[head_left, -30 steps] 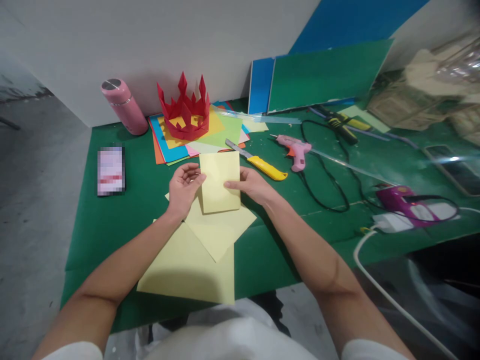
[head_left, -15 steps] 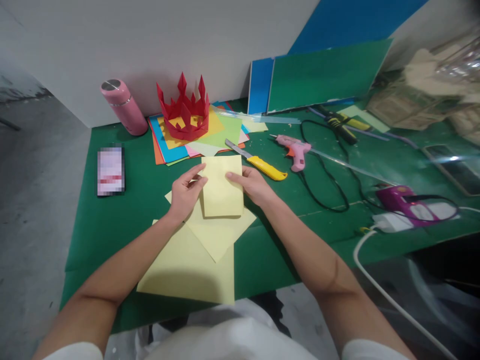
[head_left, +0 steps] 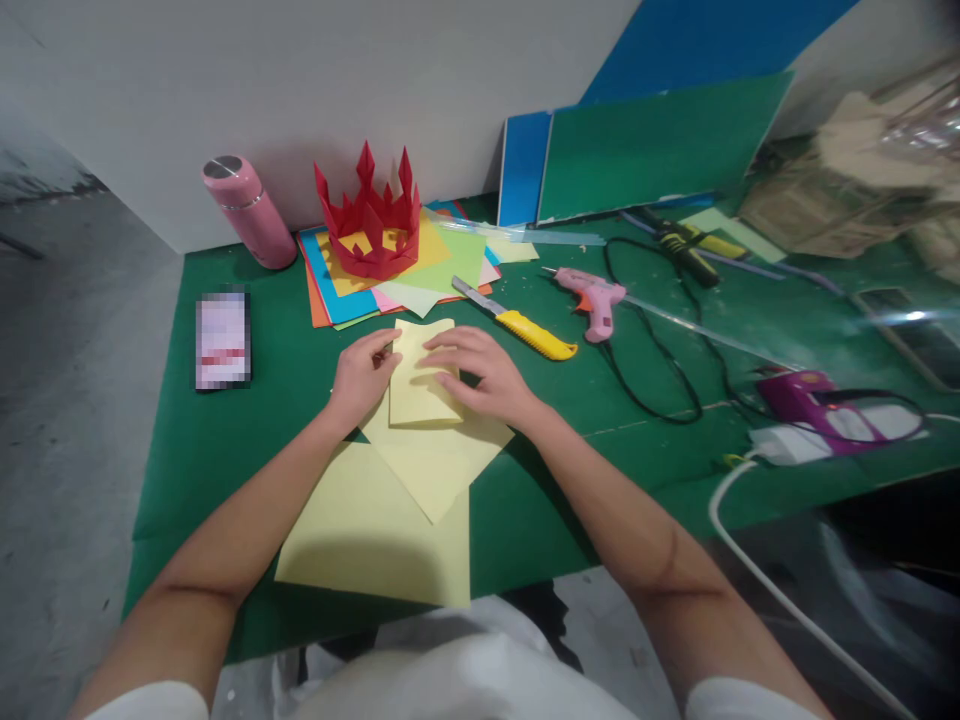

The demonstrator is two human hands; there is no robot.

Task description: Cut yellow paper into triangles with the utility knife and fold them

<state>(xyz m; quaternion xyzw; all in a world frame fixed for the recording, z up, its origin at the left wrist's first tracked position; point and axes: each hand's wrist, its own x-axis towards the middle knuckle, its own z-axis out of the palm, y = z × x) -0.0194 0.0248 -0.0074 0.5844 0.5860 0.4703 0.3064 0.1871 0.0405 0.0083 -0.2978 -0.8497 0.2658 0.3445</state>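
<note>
A folded piece of pale yellow paper (head_left: 416,385) is held above two larger yellow sheets. My left hand (head_left: 364,372) is closed on its left edge, thumb and fingers pinching it. My right hand (head_left: 484,370) lies over the paper's right side with its fingers apart and stretched across the front. Part of the right edge is hidden behind that hand. Under the folded piece, one yellow sheet (head_left: 435,470) lies turned cornerwise, overlapping a second yellow sheet (head_left: 375,550) nearer my body.
Behind the hands are a red paper crown (head_left: 375,240) on coloured sheets (head_left: 465,260), and a yellow utility knife (head_left: 525,325) with its blade out. A pink glue gun (head_left: 592,298) trails a black cord. On the left stand a pink bottle (head_left: 255,215) and a phone (head_left: 223,340).
The folded paper has shifted slightly left and its top edge now curves. My right hand has gone from gripping the right edge to spreading its fingers over the front.
</note>
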